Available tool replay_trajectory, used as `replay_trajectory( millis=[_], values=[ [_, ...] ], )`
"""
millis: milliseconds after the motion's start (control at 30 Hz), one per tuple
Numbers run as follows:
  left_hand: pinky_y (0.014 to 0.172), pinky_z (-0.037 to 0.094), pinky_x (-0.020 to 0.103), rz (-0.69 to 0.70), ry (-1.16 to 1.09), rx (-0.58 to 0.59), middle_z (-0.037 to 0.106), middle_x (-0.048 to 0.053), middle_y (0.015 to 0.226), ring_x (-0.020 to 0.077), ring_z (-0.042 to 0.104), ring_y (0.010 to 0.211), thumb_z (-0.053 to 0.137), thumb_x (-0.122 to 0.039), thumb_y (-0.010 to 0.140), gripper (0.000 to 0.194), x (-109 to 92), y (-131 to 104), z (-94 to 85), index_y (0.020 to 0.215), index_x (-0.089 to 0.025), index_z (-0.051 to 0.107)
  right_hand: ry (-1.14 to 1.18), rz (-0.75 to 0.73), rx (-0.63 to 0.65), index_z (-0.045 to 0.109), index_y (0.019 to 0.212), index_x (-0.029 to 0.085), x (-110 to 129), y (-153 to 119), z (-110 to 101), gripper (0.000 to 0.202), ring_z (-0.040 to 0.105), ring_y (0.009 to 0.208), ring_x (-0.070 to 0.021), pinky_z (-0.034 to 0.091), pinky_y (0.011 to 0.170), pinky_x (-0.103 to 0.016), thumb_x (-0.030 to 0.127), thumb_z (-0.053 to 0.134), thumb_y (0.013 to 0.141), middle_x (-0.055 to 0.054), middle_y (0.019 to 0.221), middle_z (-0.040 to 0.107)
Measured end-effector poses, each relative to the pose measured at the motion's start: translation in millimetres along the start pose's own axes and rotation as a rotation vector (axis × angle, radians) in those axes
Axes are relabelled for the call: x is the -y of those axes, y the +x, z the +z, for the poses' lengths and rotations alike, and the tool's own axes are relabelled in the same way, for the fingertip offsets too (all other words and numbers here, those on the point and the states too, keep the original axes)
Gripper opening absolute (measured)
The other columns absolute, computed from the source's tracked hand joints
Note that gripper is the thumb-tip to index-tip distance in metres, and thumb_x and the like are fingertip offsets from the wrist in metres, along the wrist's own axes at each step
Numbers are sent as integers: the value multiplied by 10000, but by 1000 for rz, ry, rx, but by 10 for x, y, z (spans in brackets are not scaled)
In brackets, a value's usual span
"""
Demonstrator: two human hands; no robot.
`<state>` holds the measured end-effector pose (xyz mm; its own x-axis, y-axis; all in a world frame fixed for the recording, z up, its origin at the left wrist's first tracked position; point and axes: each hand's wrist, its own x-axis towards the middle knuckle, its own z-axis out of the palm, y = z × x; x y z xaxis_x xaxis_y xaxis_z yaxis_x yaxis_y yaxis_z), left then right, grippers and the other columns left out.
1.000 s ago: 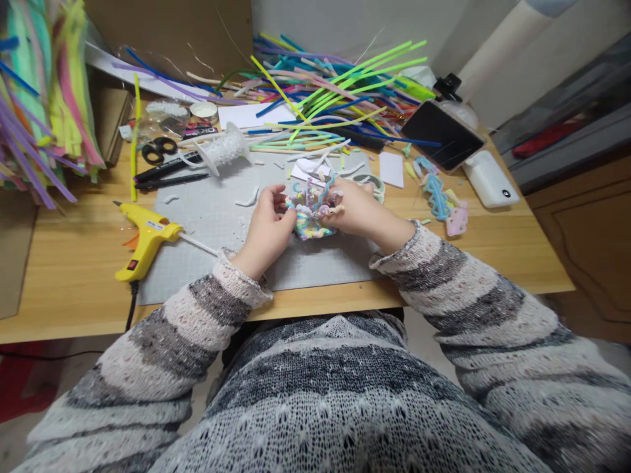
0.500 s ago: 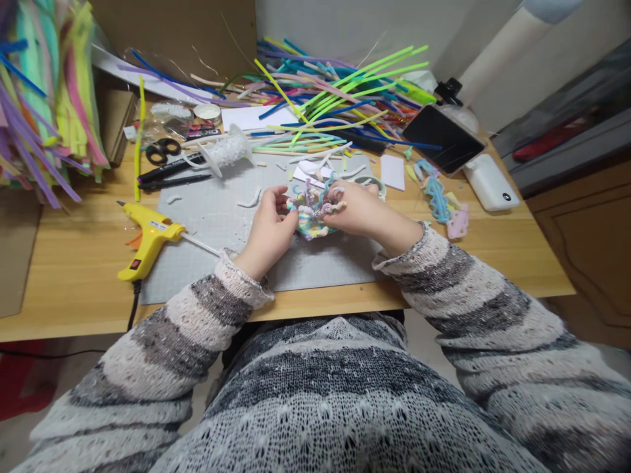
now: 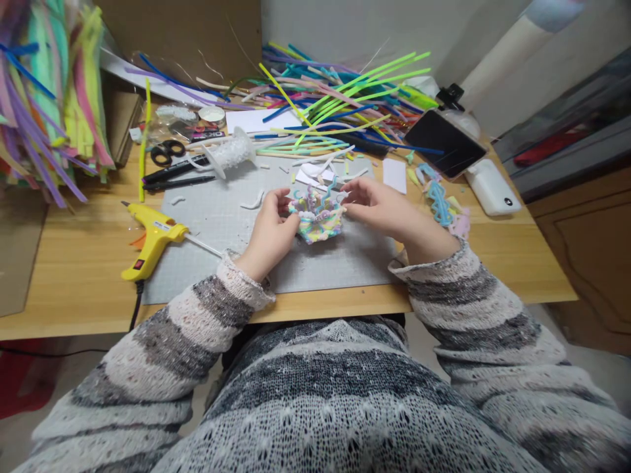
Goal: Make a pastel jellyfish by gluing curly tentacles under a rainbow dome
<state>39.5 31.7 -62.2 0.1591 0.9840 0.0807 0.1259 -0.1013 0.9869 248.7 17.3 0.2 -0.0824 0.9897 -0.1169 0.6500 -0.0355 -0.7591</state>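
Observation:
A small pastel pipe-cleaner craft point(image 3: 319, 226), with a striped front and curly blue and purple strands rising from it, is over the grey cutting mat point(image 3: 236, 256). My left hand point(image 3: 273, 223) grips its left side, thumb toward me and fingers curled behind. At the right edge, my right hand point(image 3: 377, 205) has its thumb and bent fingers around the rim. Part of the craft's back is hidden. White paper pieces point(image 3: 315, 176) and pipe-cleaner scraps lie just beyond it.
To the left lie a yellow glue gun point(image 3: 152, 236) with its cord, black scissors point(image 3: 167, 152), pens point(image 3: 180, 180) and a spool point(image 3: 231, 152). A pile of pipe cleaners point(image 3: 340, 92) spans the back. A phone point(image 3: 444, 144) and white device point(image 3: 493, 187) rest at right.
My right hand has drawn back to the right, from over the craft to its right edge, uncovering more of it. My left hand stays at the left side.

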Motion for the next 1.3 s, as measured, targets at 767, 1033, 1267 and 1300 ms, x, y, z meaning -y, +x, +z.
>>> replay_trajectory(
  millis=[767, 1033, 1267, 1300],
  values=[
    [829, 516, 339, 12, 107, 41, 620, 76, 1129, 194, 611, 1010, 588, -106, 729, 422, -148, -10, -132, 1139, -190, 538, 161, -132, -101, 589, 1072, 183, -293, -8, 42, 317, 600, 857, -173, 473, 808, -356, 169, 567, 756, -31, 907, 628],
    [818, 487, 408, 81, 484, -14, 651, 64, 1034, 231, 607, 957, 623, -286, 825, 321, -631, -393, -634, 1141, -241, 596, 128, -245, -383, 621, 930, 229, -60, -452, -95, 90, 598, 762, -163, 473, 685, -321, 218, 576, 853, -28, 853, 652],
    [820, 472, 442, 297, 985, 328, 644, 104, 1092, 284, 585, 970, 526, -207, 906, 189, -426, -582, -550, 1064, -223, 629, -178, -429, 248, 649, 947, 189, 144, -712, 286, 179, 624, 735, -159, 457, 664, -309, 252, 483, 926, -47, 845, 714],
    [815, 468, 441, 309, 1026, 319, 647, 107, 1103, 289, 583, 974, 520, -200, 911, 193, -400, -559, -527, 1069, -222, 629, -192, -414, 256, 651, 956, 186, 145, -711, 346, 191, 627, 746, -161, 455, 669, -309, 259, 476, 930, -50, 855, 719]
  ],
)
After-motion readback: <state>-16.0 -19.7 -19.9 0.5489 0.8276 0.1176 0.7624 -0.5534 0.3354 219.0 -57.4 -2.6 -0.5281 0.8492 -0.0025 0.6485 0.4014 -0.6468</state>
